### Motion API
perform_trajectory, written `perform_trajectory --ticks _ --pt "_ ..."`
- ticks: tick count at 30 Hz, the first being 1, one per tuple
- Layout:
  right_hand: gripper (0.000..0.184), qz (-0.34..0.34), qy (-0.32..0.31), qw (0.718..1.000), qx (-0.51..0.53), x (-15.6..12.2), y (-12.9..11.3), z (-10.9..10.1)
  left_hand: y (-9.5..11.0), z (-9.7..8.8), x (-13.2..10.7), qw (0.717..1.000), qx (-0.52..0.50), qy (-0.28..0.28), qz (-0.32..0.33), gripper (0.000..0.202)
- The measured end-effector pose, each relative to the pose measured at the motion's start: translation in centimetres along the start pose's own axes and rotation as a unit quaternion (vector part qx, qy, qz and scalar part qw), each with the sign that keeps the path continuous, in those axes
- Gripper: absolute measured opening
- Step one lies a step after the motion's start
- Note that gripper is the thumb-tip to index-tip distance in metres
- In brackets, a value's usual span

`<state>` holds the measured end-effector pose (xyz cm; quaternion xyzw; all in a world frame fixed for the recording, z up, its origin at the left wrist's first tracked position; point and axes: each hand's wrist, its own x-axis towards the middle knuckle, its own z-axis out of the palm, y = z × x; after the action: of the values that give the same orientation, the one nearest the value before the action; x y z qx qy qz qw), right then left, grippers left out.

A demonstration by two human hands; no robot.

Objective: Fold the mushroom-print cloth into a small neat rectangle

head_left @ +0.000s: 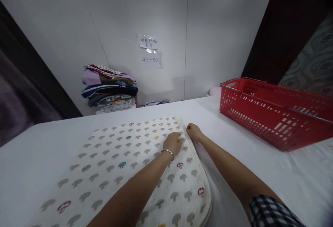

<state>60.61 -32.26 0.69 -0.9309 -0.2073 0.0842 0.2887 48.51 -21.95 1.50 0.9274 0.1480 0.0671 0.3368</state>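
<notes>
Left hand [173,143] lies loosely spread on the mushroom-print cloth [135,145]. Nearby but apart, the right hand [193,132] appears clamped on the cloth's far right edge.

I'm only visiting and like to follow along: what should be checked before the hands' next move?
1. Mushroom-print cloth lying flat on the white tabletop: ok, its visible top looks largely flat.
2. Left hand on the cloth: ok, it rests on top near the right edge.
3. Right hand gripping the cloth: cannot tell; it is at the far right edge, fingers partly hidden.
4. Red plastic basket clear of the cloth: ok, it stands apart, to the right.
5. Near end straight: cannot tell, the picture cuts it off.
</notes>
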Motion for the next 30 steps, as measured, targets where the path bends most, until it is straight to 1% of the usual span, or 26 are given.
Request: perform_trajectory --ticks 2,3,7,11,14,17,20,25,28,30 --pt "0.01 0.012 0.001 1.0 0.014 0.1 0.4 -0.2 -0.3 0.2 -0.7 0.992 0.098 -0.013 0.076 0.037" --pt "0.009 0.017 -0.002 1.0 0.023 0.1 0.6 -0.3 -0.5 0.4 -0.9 0.986 0.135 -0.026 0.095 0.04" --pt "0.01 0.042 -0.045 0.994 0.089 -0.5 1.0 -0.5 -0.8 1.1 -1.3 0.975 0.189 -0.064 0.094 0.044" --pt "0.017 0.067 -0.109 0.979 0.162 -1.8 1.4 -1.0 -0.7 1.0 -1.3 0.973 0.192 -0.082 0.101 0.046" --pt "0.022 0.075 -0.15 0.966 0.197 -3.1 1.6 -1.5 -0.7 0.9 -1.3 0.972 0.186 -0.089 0.112 0.047" --pt "0.025 0.079 -0.185 0.954 0.224 -4.7 1.8 -2.2 -0.8 0.7 -1.5 0.972 0.184 -0.087 0.12 0.047" --pt "0.027 0.085 -0.208 0.942 0.248 -6.4 2.0 -2.7 -0.9 0.6 -2.3 0.97 0.179 -0.087 0.138 0.047" --pt "0.018 0.094 -0.23 0.931 0.269 -8.7 2.5 -3.1 -0.2 0.9 -5.2 0.963 0.179 -0.115 0.163 0.049" --pt "0.012 0.095 -0.215 0.933 0.271 -9.5 3.1 -3.0 0.3 1.6 -7.0 0.956 0.184 -0.13 0.186 0.051" --pt "0.011 0.094 -0.202 0.936 0.273 -9.9 3.5 -3.0 0.4 2.0 -7.7 0.952 0.193 -0.134 0.194 0.051"
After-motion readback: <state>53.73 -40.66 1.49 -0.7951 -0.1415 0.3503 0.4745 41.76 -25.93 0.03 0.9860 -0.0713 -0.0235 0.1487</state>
